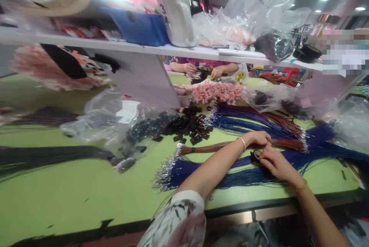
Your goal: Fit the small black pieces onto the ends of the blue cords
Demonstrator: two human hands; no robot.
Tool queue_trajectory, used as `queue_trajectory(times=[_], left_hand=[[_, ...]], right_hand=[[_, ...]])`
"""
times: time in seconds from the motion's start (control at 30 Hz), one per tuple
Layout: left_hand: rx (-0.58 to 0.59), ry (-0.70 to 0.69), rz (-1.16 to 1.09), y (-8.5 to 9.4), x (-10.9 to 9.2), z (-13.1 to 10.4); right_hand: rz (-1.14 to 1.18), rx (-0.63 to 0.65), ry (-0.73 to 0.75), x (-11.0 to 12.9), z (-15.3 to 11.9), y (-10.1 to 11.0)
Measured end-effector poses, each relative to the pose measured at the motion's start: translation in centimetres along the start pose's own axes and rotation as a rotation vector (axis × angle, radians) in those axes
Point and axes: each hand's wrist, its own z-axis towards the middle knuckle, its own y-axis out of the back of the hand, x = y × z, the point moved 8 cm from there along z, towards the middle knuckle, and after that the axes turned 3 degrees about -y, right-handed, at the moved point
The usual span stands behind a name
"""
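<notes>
A bundle of brown wires [221, 146] with silvery terminals at its ends lies across the table. My left hand [258, 138] is closed around this bundle near its right part. Just below it, my right hand [276, 162] has its fingers closed at a small roll of black tape [255, 156], close to the brown wires. Both hands nearly meet, and the exact contact of the fingertips is hard to make out. Under and in front of them spread blue wires [184, 172], their silvery terminals fanned out at the left.
Black connector housings [190, 124] lie scattered behind the wires, beside a clear plastic bag [100, 116]. Pink-white connectors [216, 91] are heaped farther back. Dark wires [57, 156] lie at left. A white shelf [138, 49] crosses above; beyond it another person's hands [217, 71] work.
</notes>
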Motion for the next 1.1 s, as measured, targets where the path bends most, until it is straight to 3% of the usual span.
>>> queue_trajectory(times=[0.13, 0.3, 0.43, 0.57, 0.73, 0.87, 1.0, 1.1], left_hand=[[0.044, -0.020, 0.029, -0.5, -1.2, 0.2], [-0.003, -0.187, -0.013, -2.5, -4.8, 2.0], [-0.029, -0.191, 0.114, -4.1, -7.1, 4.3], [-0.046, -0.101, 0.221, -5.2, -8.5, 5.9], [-0.139, -0.108, 0.252, -5.9, -9.3, 6.4], [-0.169, -0.084, 0.251, -4.7, -7.5, 6.6], [-0.218, -0.026, 0.301, -3.4, -6.0, 6.8], [-0.280, 0.003, 0.377, -3.4, -6.2, 6.9]], right_hand=[[0.475, -0.230, -0.110, -2.2, -2.8, 2.0], [1.053, -0.581, -0.373, -7.3, -6.7, 1.4], [1.231, -0.875, -0.435, -9.9, -10.2, 1.5], [1.288, -1.007, -0.487, -11.8, -12.9, 1.4], [1.250, -1.040, -0.537, -11.9, -14.2, 0.5], [0.963, -1.036, -0.552, -10.4, -14.5, 2.1], [0.287, -0.691, -0.609, -9.1, -11.8, 5.4], [-0.285, -0.387, -0.713, -9.9, -9.1, 6.8]])
